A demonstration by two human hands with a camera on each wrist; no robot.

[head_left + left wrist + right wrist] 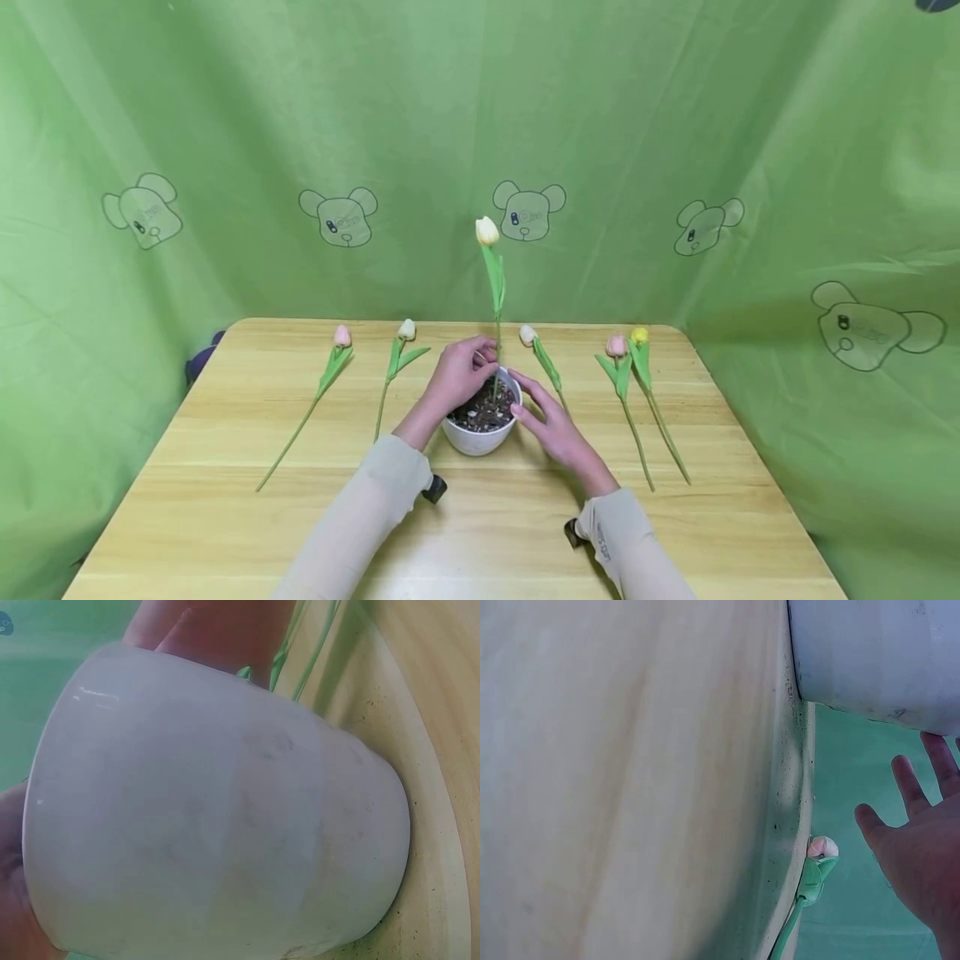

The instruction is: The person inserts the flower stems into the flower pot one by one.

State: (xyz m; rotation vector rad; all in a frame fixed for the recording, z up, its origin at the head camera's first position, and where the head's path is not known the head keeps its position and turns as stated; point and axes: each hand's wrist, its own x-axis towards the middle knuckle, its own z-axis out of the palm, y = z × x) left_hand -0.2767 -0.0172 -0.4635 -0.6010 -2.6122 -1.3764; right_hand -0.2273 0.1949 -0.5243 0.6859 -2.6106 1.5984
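Note:
A white pot (474, 442) of dark soil (480, 412) stands mid-table. One cream tulip (487, 231) with green leaves rises upright, the foot of its stem in the soil. My left hand (465, 371) reaches over the pot's left rim and pinches the lower stem between thumb and fingers. Against the right rim rests my right hand (553, 425), its fingers spread and fairly straight. In the right wrist view, the fingers (909, 787) fan out beside the pot wall (870, 660). The left wrist view is mostly filled by the pot (210, 802), which hides the stem.
Left of the pot lie a pink tulip (342, 337) and a white tulip (407, 330). To the right lie a pale tulip (528, 335), a pink tulip (617, 347) and a yellow tulip (639, 335). Green curtain (420, 108) surrounds the wooden table (480, 533).

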